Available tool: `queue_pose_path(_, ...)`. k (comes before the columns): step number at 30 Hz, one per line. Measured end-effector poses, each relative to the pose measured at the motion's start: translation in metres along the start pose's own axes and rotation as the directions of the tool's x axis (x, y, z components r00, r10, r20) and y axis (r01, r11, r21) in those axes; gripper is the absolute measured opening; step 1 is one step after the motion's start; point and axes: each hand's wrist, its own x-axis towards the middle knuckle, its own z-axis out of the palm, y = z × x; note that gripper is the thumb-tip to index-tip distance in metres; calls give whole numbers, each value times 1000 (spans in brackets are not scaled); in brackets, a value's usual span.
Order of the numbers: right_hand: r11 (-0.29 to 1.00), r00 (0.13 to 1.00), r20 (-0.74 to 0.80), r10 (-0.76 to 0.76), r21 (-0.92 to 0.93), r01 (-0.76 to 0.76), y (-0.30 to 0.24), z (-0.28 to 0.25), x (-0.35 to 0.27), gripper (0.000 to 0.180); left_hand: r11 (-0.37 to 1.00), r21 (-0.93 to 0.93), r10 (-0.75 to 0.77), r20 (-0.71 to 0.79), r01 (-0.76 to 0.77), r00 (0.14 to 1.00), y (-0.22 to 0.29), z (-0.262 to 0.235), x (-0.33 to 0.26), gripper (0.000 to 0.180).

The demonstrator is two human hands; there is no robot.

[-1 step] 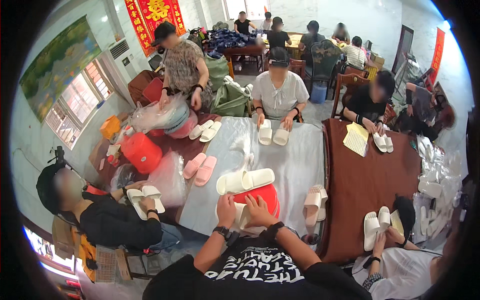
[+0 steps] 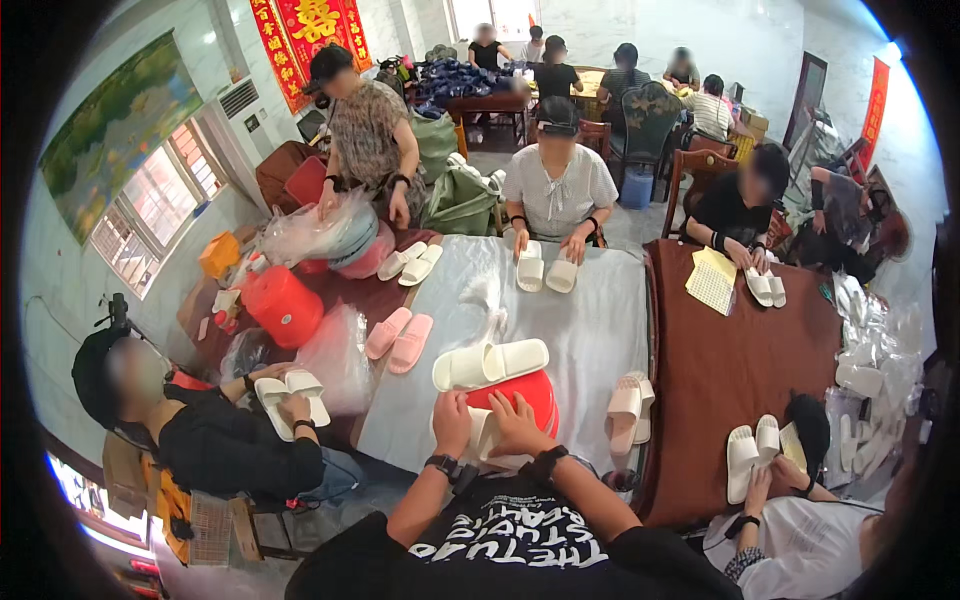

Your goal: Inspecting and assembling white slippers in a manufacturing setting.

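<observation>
Item: lower white slides [image 2: 483, 432], lower centre of the frame, partly hidden behind the hands that hold them. Left hand [image 2: 452, 425]: closed on the left side of the lower white slides. Right hand [image 2: 517, 426]: gripping the right side of the same slides, fingers pointing up the frame. Dark bands on both wrists.

Item: upper white slides [image 2: 491, 363], one pair, just above the hands in the frame, laid end to end; their right part overlaps a red container [image 2: 538, 395] in the view; contact cannot be told.

Item: grey sheet [image 2: 590, 320], over the table at centre.

Item: pink slides [image 2: 408, 346], one pair, side by side, left of centre.

Item: blush slides [image 2: 625, 408], one pair, at the right edge of the grey sheet, one partly covering the other.

Item: cream slides [image 2: 421, 265], one pair, upper left of centre.

Item: red bucket [image 2: 285, 305], left of the frame, near clear plastic bags [image 2: 345, 355].

Item: brown cover [image 2: 740, 370], on the table at right; yellow sheet [image 2: 713, 282] on its upper part.

Co-workers, each with hands on white slides: left co-worker [image 2: 220, 440]; top-centre co-worker [image 2: 560, 185]; upper-right co-worker [image 2: 728, 210]; lower-right co-worker [image 2: 800, 540].
</observation>
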Motion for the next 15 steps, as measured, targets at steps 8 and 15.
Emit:
queue_pose_path(8, 996, 999, 34, 39, 73, -41, 1, -1, 2, 125, 1000, -7, 19, 4, -19, 1000, -4, 0, 0, 19)
queue_pose_path(15, 996, 998, 57, 31, 84, -36, 4, -3, 2, 112, 998, -36, 55, -16, -55, 998, -4, 0, -3, 19)
